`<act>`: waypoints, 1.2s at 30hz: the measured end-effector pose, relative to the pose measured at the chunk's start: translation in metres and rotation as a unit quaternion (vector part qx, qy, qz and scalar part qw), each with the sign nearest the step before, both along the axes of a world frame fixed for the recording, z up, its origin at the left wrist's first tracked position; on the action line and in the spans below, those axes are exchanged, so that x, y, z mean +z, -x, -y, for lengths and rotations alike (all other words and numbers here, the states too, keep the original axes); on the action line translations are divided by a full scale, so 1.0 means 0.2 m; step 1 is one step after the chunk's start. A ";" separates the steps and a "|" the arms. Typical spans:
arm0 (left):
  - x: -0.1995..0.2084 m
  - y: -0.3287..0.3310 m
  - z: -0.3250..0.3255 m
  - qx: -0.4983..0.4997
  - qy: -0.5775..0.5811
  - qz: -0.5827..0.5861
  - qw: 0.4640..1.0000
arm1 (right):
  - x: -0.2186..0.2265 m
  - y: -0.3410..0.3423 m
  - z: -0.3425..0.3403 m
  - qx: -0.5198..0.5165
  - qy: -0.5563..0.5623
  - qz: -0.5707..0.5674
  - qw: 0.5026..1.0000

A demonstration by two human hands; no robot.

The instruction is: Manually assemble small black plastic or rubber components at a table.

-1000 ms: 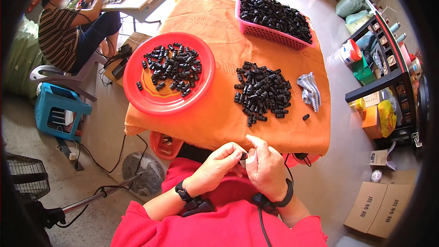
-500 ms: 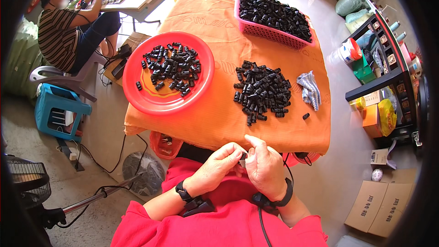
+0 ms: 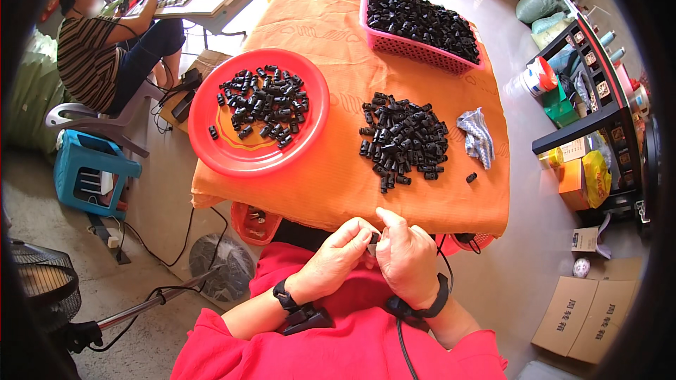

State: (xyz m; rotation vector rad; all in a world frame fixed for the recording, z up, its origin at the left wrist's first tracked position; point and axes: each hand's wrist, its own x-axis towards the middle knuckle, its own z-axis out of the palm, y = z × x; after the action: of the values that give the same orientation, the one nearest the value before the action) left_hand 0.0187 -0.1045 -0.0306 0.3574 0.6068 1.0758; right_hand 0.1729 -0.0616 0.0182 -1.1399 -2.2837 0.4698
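Note:
My left hand (image 3: 336, 259) and my right hand (image 3: 408, 262) meet just off the near edge of the orange-covered table (image 3: 303, 200). Fingertips of both are pinched around something small, dark with a pale edge, mostly hidden between them. Beyond my hands lies a heap of small black cylindrical parts (image 3: 403, 142), with a single black part (image 3: 471, 178) apart to its right. To the left, a round red tray (image 3: 203, 123) carries more of these parts, loosely spread.
A pink basket (image 3: 421, 55) full of black pieces stands at the table's far right. A crumpled cloth (image 3: 477, 138) lies beside the heap. Further left, a person (image 3: 98, 56) sits at another table. A fan (image 3: 42, 274) and a blue stool (image 3: 95, 172) stand left; cardboard boxes (image 3: 584, 318) right.
My hands stay in nearly the same place, with only slight finger movement. The seated person's hands have shifted at the other table.

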 end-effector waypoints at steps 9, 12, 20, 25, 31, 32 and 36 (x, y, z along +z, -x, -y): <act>0.00 -0.01 -0.01 0.017 -0.004 -0.002 1.000 | -0.03 0.01 0.00 -0.017 0.082 -0.059 0.995; 0.00 -0.01 -0.01 0.021 0.001 -0.004 1.000 | -0.03 0.00 -0.01 0.002 -0.003 -0.005 1.000; -0.01 -0.01 0.00 0.024 0.000 -0.032 0.999 | -0.03 0.01 -0.01 -0.013 0.083 -0.056 0.995; 0.00 0.00 0.00 0.015 0.015 -0.028 0.999 | -0.04 0.01 -0.01 -0.035 0.196 -0.109 0.974; -0.01 0.00 -0.01 0.005 0.008 -0.027 1.000 | -0.03 0.01 -0.02 0.007 -0.022 0.006 1.000; -0.01 0.00 -0.01 0.005 0.008 -0.026 1.000 | -0.03 0.00 -0.02 0.004 0.005 -0.003 1.000; -0.01 0.00 -0.01 0.013 0.001 -0.033 0.999 | -0.01 0.02 -0.01 -0.033 0.159 -0.074 0.984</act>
State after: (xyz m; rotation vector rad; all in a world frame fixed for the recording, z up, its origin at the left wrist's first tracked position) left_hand 0.0183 -0.1029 -0.0328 0.3853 0.6738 1.0911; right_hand 0.1685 -0.0588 0.0153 -1.2789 -2.0847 0.8873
